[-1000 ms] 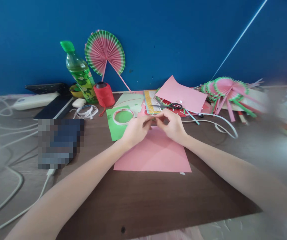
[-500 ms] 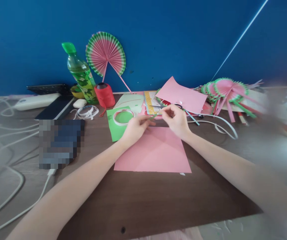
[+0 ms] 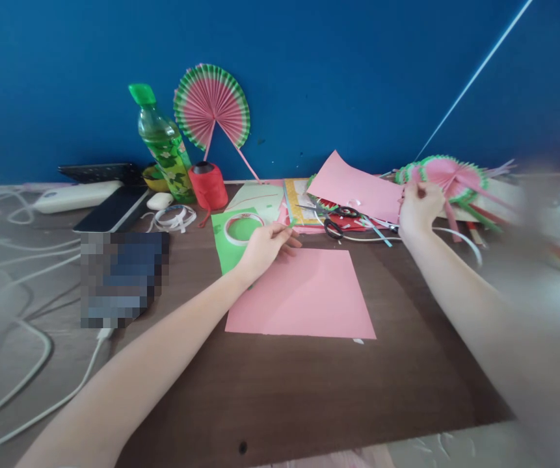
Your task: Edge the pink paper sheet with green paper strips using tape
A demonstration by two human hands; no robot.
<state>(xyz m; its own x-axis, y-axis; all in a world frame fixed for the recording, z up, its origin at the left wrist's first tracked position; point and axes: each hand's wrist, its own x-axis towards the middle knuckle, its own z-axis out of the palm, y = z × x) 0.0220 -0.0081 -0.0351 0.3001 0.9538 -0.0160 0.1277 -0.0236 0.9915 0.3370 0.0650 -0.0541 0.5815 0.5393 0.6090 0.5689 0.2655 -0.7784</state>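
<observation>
Over the upper left corner of a pink paper sheet (image 3: 309, 302), my left hand (image 3: 266, 252) pinches a small piece of green paper (image 3: 293, 223); only its tip shows. My right hand (image 3: 420, 207) is off to the right, fingers curled together, beside the pink-and-green folded paper fans (image 3: 450, 174) and the edge of a second pink sheet (image 3: 350, 185). What its fingers hold, if anything, is hidden. Left of my left hand, a roll of white tape (image 3: 227, 233) lies on a green paper sheet (image 3: 225, 255). Black-handled scissors (image 3: 333, 229) lie between the hands, blades pointing left.
Against the blue wall stand a round pleated fan (image 3: 211, 97), a green bottle (image 3: 162, 146) and a red-wrapped spool (image 3: 210, 186). A blurred-out device (image 3: 126, 279) with a white cable (image 3: 87, 367) lies left. Paper strips (image 3: 377, 229) lie near the scissors.
My right hand has left my left hand and swung right to the folded fans, uncovering the scissors. My left hand has stayed nearly in place with the green piece.
</observation>
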